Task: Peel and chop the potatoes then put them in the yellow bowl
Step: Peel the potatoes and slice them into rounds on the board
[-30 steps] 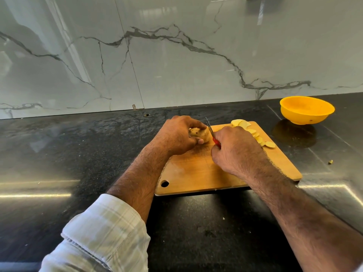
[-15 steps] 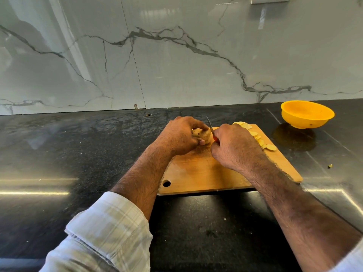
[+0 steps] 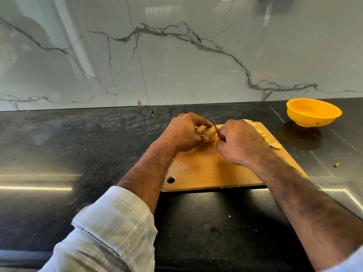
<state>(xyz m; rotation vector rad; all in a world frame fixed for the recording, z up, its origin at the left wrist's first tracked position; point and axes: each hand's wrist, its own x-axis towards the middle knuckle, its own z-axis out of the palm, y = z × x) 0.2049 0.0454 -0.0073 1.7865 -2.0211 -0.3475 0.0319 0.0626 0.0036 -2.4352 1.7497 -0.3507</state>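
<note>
Left hand [image 3: 183, 132] grips a brown unpeeled potato [image 3: 205, 132] on the wooden chopping board [image 3: 208, 169]; right hand [image 3: 240, 142] grips the red-handled knife [image 3: 216, 127], blade touching the potato's three o'clock side.

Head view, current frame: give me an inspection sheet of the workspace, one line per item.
Surface: dark polished counter with glare streaks; wooden cutting board lies on it.
Job's things: potato, skin still on the visible part, held on the board; potato slices along the board's far right edge; yellow bowl right of the board, looks empty.
Clutter: small scrap on the counter right of the board.
Hands: left hand grips the potato; right hand grips a red-handled knife, blade against the potato.
Cables: nothing seen.
Surroundings: grey-veined marble backsplash.
</note>
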